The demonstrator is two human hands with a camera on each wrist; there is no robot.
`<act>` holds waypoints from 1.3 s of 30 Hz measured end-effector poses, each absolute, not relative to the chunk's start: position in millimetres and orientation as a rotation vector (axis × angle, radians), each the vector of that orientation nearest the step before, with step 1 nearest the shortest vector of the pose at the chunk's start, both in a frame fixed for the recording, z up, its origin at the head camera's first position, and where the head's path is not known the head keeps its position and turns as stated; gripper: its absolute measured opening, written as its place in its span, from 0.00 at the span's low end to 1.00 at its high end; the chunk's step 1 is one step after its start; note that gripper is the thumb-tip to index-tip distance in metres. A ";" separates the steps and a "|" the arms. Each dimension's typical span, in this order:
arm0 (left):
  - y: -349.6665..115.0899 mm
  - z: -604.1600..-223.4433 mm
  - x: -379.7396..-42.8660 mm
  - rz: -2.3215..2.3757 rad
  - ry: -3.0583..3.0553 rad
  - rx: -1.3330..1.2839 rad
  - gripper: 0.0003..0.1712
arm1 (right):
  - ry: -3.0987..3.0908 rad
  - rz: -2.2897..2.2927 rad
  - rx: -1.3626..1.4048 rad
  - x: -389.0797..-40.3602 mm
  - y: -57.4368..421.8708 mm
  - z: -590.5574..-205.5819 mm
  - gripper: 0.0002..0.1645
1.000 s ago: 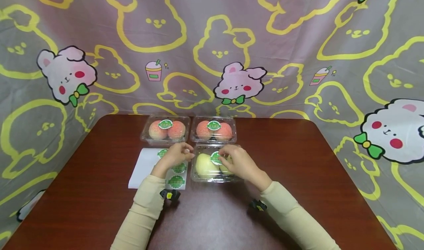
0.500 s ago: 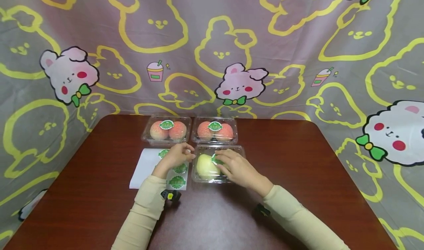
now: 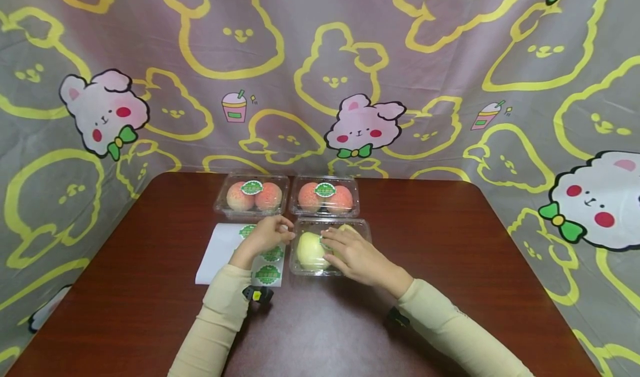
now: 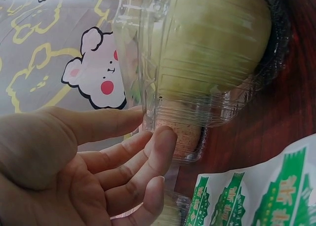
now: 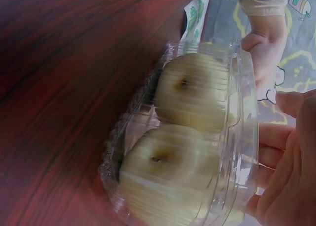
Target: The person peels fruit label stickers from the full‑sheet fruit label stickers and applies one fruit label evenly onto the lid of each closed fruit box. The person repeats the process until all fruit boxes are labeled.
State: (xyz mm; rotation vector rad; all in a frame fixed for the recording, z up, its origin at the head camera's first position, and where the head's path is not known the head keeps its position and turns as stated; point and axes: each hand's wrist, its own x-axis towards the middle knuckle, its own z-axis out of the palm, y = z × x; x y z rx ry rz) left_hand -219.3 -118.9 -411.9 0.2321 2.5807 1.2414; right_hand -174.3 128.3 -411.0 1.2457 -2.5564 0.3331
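In front of me a clear plastic clamshell box holds two pale yellow-green fruits, apples or pears. My right hand lies over its lid, fingers extended and resting on a round green-and-white sticker, which they mostly cover. In the right wrist view those fingers reach across the lid side, and both fruits show through the plastic. My left hand is at the box's left edge, above the sticker sheet. Its fingers are loosely bent beside the lid rim, holding nothing visible.
Behind stand two more clear boxes, the left one and the right one, each with two red-pink peach-like fruits and a green sticker on the lid. A patterned curtain surrounds the brown table at the back and sides.
My right hand has gone from pinching near the sticker's right side to lying flatter over it, covering most of it. The left hand and the boxes have hardly moved.
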 end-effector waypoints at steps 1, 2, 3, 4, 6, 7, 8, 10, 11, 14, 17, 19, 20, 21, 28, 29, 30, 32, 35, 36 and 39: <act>-119.0 -411.5 -219.3 1.241 2.581 0.233 0.16 | -2.571 0.322 1.244 -174.3 128.9 -410.4 0.22; -119.2 -411.2 -219.3 1.241 2.581 0.237 0.17 | -2.586 0.309 1.238 -174.1 129.5 -409.5 0.22; -119.3 -411.0 -219.2 1.241 2.582 0.241 0.17 | -2.602 0.302 1.230 -173.9 130.2 -408.4 0.23; -119.4 -410.7 -219.1 1.241 2.583 0.244 0.17 | -2.616 0.299 1.218 -173.6 130.9 -407.4 0.23; -119.5 -410.5 -218.8 1.245 2.584 0.250 0.17 | -2.632 0.294 1.192 -173.2 132.5 -406.3 0.24; -119.7 -410.4 -218.7 1.245 2.584 0.252 0.17 | -2.636 0.300 1.182 -172.8 133.1 -405.9 0.24; -119.7 -410.5 -218.6 1.245 2.584 0.253 0.17 | -2.637 0.308 1.176 -172.1 133.4 -405.1 0.24; -120.0 -410.8 -218.5 1.243 2.585 0.252 0.17 | -2.628 0.322 1.183 -170.8 133.8 -405.3 0.23; -120.0 -411.0 -218.4 1.243 2.585 0.251 0.17 | -2.618 0.326 1.194 -169.7 133.6 -405.3 0.23; -120.0 -411.4 -218.1 1.245 2.585 0.245 0.17 | -2.596 0.341 1.235 -166.3 132.7 -405.6 0.22; -120.0 -411.5 -218.0 1.247 2.584 0.242 0.16 | -2.588 0.365 1.265 -163.2 132.4 -405.7 0.21; -120.2 -411.4 -218.0 1.244 2.586 0.243 0.16 | -2.591 0.361 1.263 -162.3 133.4 -406.0 0.21; -120.2 -411.4 -218.0 1.244 2.586 0.243 0.16 | -2.592 0.351 1.256 -162.1 134.1 -406.0 0.21; -120.3 -411.4 -218.1 1.243 2.588 0.243 0.16 | -2.596 0.337 1.243 -162.1 135.3 -406.6 0.22; -120.1 -412.7 -218.7 1.245 2.578 0.227 0.16 | -2.623 0.351 1.179 -159.3 140.0 -409.1 0.24; -120.0 -413.0 -218.9 1.245 2.576 0.223 0.16 | -2.623 0.363 1.183 -158.3 139.8 -409.5 0.24; -120.1 -413.4 -219.0 1.246 2.575 0.220 0.16 | -2.618 0.368 1.189 -157.2 139.3 -409.9 0.24; -120.0 -413.5 -219.1 1.250 2.572 0.216 0.16 | -2.614 0.376 1.197 -155.5 138.7 -410.4 0.23; -119.9 -413.6 -219.5 1.251 2.570 0.218 0.16 | -2.604 0.364 1.200 -153.5 139.1 -409.1 0.22; -120.0 -413.6 -219.6 1.252 2.568 0.218 0.16 | -2.603 0.365 1.198 -153.2 139.7 -408.4 0.22; -120.0 -413.7 -220.1 1.249 2.565 0.215 0.16 | -2.606 0.372 1.185 -152.7 143.1 -406.3 0.21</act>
